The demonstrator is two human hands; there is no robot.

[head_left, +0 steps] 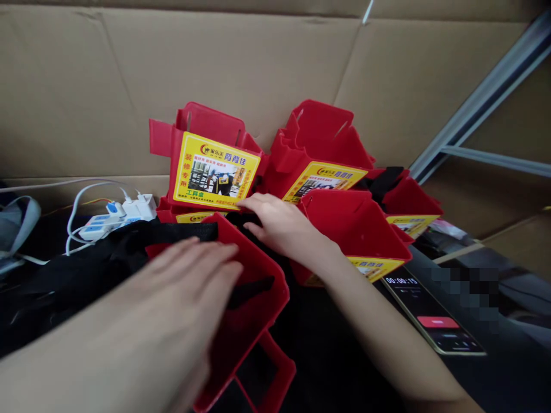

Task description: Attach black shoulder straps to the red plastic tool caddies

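Observation:
A red plastic tool box (253,298) lies tilted in front of me with a black strap (181,232) running along its top edge. My left hand (189,281) rests flat on the box's near side, fingers stretched out. My right hand (279,223) reaches over the box's far corner, fingers curled at the strap near the yellow label; whether it grips the strap is unclear. Several more red boxes with yellow labels (215,172) are piled behind.
Cardboard sheets (258,69) wall off the back. A white power strip with plugs and cables (120,215) lies at the left. A phone showing a timer (430,310) lies at the right on the dark surface. Black fabric (64,281) lies at the left.

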